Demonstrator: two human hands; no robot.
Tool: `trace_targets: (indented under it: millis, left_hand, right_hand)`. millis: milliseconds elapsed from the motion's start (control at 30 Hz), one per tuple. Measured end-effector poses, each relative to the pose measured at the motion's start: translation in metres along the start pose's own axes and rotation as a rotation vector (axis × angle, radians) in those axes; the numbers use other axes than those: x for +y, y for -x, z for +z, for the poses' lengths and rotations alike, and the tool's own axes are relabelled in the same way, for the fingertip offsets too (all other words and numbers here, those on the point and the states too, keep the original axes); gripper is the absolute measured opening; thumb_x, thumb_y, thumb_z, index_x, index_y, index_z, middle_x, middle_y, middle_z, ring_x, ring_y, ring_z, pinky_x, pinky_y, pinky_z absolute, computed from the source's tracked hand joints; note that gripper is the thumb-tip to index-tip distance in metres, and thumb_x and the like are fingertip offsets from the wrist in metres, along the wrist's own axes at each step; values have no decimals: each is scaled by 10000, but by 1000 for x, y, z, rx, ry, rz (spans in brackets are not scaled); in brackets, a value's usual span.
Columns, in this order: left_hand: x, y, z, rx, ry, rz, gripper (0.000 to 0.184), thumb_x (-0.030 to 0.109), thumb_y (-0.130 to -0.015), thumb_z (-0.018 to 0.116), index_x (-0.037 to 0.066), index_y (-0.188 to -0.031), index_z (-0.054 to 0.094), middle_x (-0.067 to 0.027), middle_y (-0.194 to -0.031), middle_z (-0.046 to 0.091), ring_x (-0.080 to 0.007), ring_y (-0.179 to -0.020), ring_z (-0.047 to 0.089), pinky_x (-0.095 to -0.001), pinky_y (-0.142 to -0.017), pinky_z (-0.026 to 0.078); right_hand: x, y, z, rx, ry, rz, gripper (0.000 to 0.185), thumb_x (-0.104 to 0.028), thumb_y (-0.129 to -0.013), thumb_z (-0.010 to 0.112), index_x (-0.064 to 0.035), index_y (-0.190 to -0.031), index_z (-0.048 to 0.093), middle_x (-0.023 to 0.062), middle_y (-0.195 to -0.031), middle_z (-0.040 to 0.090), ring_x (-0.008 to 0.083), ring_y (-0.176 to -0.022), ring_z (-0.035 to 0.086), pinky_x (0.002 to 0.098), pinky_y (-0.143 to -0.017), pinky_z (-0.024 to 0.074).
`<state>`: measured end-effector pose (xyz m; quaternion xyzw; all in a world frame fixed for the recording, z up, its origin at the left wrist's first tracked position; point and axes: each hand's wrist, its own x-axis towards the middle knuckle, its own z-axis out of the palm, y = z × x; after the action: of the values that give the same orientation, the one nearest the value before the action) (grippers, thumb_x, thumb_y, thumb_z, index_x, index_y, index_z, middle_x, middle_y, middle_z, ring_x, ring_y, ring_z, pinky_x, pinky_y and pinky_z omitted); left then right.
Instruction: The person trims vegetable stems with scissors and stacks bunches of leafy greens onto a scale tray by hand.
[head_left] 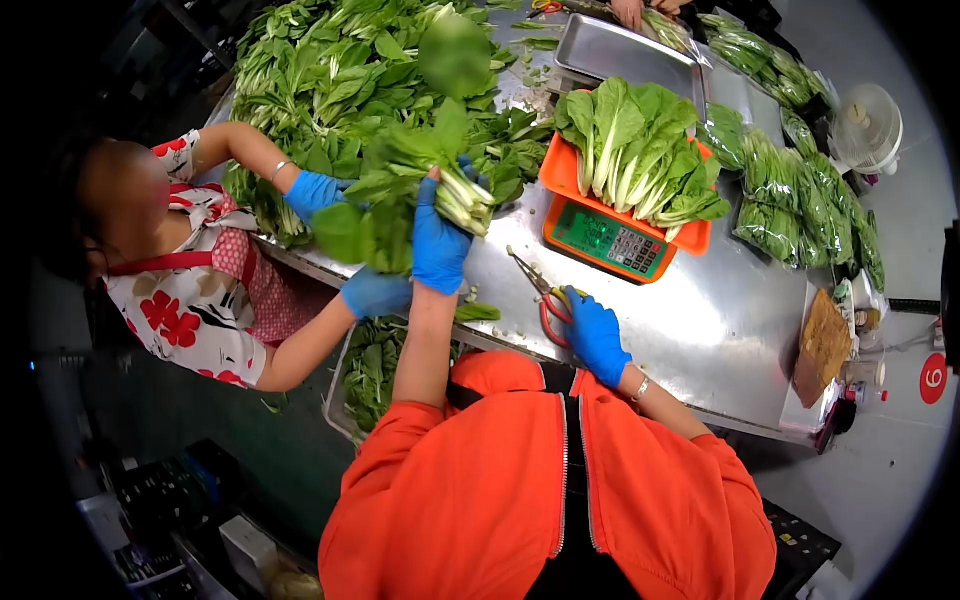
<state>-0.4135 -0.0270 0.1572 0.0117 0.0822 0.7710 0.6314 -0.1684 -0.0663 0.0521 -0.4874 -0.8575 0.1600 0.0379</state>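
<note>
My left hand [441, 243], in a blue glove, is closed around a bunch of leafy greens [463, 200], its pale cut stems pointing right. In my right hand [598, 342], also gloved in blue, are scissors [546, 296] with red and yellow handles. Their blades rest just above the metal table, pointing away from me. Beyond the scissors stands an orange digital scale [612, 240]. Its orange pan holds a pile of greens [635, 150], stems towards me. The digits on the lit display are too blurred to read.
A large heap of loose greens [320, 90] covers the table's left side. Beside it a co-worker's gloved hands [375, 293] handle leaves close to my left hand. A metal tray [630, 55] lies behind the scale. Bagged greens [775, 185] and a brown board [823, 348] are at right.
</note>
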Motion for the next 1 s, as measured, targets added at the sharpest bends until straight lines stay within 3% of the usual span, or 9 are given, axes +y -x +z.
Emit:
trace_targets:
  millis: [200, 267, 333, 433, 533, 800, 867, 933, 1000]
  left_hand:
    - [-49, -8, 5, -70, 236, -308, 325, 185, -796, 547, 5, -1046, 444, -155, -957, 542, -274, -839, 545, -378, -753, 471]
    - [-63, 1, 22, -60, 252, -284, 317, 184, -800, 542, 22, -1056, 448, -150, -956, 543, -275, -869, 534, -399, -798, 450]
    - [-65, 4, 29, -100, 307, -325, 313, 182, -803, 537, 32, -1064, 448, -148, -971, 541, -272, -903, 523, -414, -836, 428]
    - [-61, 17, 44, -155, 209, -220, 386, 220, -809, 534, -22, -1087, 417, -143, -1030, 520, -258, -886, 547, -407, -850, 425]
    - [-56, 31, 51, -176, 221, -238, 393, 237, -809, 531, -2, -1099, 417, -148, -1041, 514, -269, -894, 545, -399, -843, 433]
    - [-81, 70, 60, -253, 248, -71, 362, 210, -837, 480, -43, -1083, 398, -172, -1039, 476, -260, -986, 470, -378, -932, 374]
    - [-87, 76, 61, -222, 215, -28, 374, 220, -842, 473, -43, -1095, 386, -167, -1038, 473, -261, -983, 472, -384, -941, 366]
    - [-92, 81, 61, -257, 236, -80, 382, 228, -847, 466, -48, -1096, 379, -174, -1044, 466, -263, -984, 471, -390, -946, 360]
    - [-98, 84, 61, -305, 233, -99, 388, 233, -850, 462, -59, -1087, 369, -185, -1033, 461, -262, -978, 474, -396, -946, 359]
  right_hand:
    - [4, 2, -26, -112, -210, 54, 605, -170, -637, 570, -113, -1201, 358, 203, -815, 563, 348, -686, 564, 391, -594, 457]
    - [5, 4, -38, -370, -282, 186, 626, -180, -646, 568, -124, -1224, 335, 217, -789, 572, 367, -674, 560, 396, -596, 454]
    - [23, 9, -22, -298, -247, 160, 572, -173, -678, 558, -102, -1211, 362, 153, -747, 601, 289, -610, 579, 344, -573, 456]
    - [43, 24, -19, -239, -997, 63, 425, -159, -755, 558, -64, -1141, 410, 27, -662, 531, 102, -575, 491, 222, -549, 408]
    - [32, 36, -65, -221, -1450, -60, 297, -125, -781, 533, -45, -1050, 434, 6, -682, 471, 71, -573, 441, 201, -536, 385]
    - [18, 25, -141, -191, -1138, -350, 253, -162, -758, 615, -44, -953, 506, 1, -779, 487, 68, -699, 433, 213, -652, 393]
    - [24, 26, -162, -479, -1112, -373, 239, -176, -767, 608, -39, -945, 524, 8, -820, 513, 74, -733, 447, 232, -678, 407]
    - [29, 28, -162, -525, -1177, -455, 375, -315, -719, 629, -48, -958, 518, -33, -689, 459, 23, -537, 388, 156, -449, 304]
    - [39, 30, -165, -616, -1203, -448, 391, -334, -716, 629, -40, -949, 518, -30, -675, 458, 23, -525, 386, 158, -446, 305]
